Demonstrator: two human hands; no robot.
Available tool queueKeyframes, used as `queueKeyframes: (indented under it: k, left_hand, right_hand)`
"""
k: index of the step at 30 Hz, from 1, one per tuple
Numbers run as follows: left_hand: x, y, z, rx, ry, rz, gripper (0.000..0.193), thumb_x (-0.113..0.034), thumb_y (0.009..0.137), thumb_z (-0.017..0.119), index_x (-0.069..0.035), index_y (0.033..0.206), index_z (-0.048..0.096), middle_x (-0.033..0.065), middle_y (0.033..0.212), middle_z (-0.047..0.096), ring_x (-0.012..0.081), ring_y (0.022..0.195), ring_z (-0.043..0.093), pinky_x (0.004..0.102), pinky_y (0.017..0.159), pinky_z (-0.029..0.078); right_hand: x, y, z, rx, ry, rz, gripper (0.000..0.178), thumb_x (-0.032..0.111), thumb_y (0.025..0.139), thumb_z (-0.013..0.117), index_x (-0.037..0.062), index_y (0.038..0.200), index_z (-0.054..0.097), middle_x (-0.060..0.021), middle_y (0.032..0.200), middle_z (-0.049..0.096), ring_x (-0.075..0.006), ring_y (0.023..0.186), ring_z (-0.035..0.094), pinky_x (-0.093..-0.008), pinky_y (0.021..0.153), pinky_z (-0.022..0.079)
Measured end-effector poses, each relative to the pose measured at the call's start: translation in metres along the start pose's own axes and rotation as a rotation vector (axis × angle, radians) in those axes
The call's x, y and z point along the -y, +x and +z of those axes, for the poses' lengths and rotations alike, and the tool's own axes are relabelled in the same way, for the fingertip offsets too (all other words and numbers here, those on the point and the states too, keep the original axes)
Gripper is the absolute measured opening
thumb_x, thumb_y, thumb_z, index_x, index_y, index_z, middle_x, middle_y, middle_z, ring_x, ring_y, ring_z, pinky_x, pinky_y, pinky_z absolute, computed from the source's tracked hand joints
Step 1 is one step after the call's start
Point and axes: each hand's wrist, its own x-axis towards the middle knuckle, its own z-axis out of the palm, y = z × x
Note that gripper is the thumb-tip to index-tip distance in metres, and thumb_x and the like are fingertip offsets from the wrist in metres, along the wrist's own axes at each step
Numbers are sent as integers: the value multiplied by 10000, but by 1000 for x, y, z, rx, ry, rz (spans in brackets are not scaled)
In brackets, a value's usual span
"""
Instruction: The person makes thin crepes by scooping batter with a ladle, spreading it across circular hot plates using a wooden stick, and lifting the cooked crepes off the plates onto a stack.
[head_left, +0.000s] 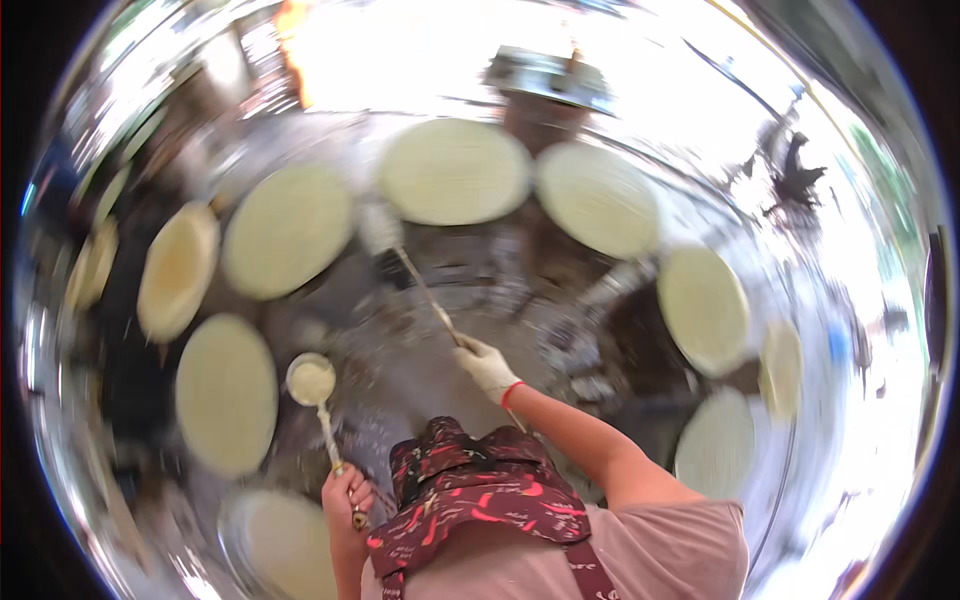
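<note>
My left hand [348,497] is closed round the handle of a ladle [311,380], whose round bowl is full of pale batter. Bare of any glove, it sits low, just left of my patterned apron. A white glove covers my right hand [487,370], which grips the thin handle of a spatula [381,228]. The spatula's pale, blurred blade reaches the gap between two round sheets of batter, the upper-left one [290,230] and the top one [455,172]. Near the ladle lies another pale round sheet [227,395]. Whether the blade touches either sheet I cannot tell.
More pale rounds lie in a ring about me, among them one at upper right [598,198] and one at right [703,310]. A browner round [178,270] is at left. Beyond the top round stands a metal-topped, reddish stand [545,90]. Orange flame [293,50] glows at upper left.
</note>
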Motion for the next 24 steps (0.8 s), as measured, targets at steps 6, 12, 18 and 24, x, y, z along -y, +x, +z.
queueKeyframes:
  k: [6,12,18,24]
  left_hand:
    - [59,23,169,349,209,-238,61,-37,921,435,-49,953,486,-1,646,390,44,420,315,199,329,294]
    - [156,10,310,453,265,-436,72,-21,916,436,-21,972,481,6,646,386,39,417,310,188,322,287]
    - [217,-11,403,519,422,-517,88,-10,900,439,-7,980,474,6,649,389,37,415,314,185,318,287]
    - [236,-15,432,533,495,-546,91,-4,889,443,-1,975,470,11,652,395,41,421,324,193,324,298]
  right_hand:
    - [-73,-86,-236,-632,80,158,304,257,825,617,27,1022,640,11,740,582,-73,652,495,-260,570,413]
    - [-141,-162,-478,-1441,40,196,317,276,824,585,-34,868,633,-28,659,579,-136,602,539,-304,556,416]
    - [-143,-180,-614,-1631,212,449,463,400,805,532,16,1022,673,-223,943,668,-356,943,632,-380,824,457]
    - [-149,-175,-629,-1625,99,555,411,359,782,540,33,986,688,-207,947,674,-346,914,642,-382,824,469]
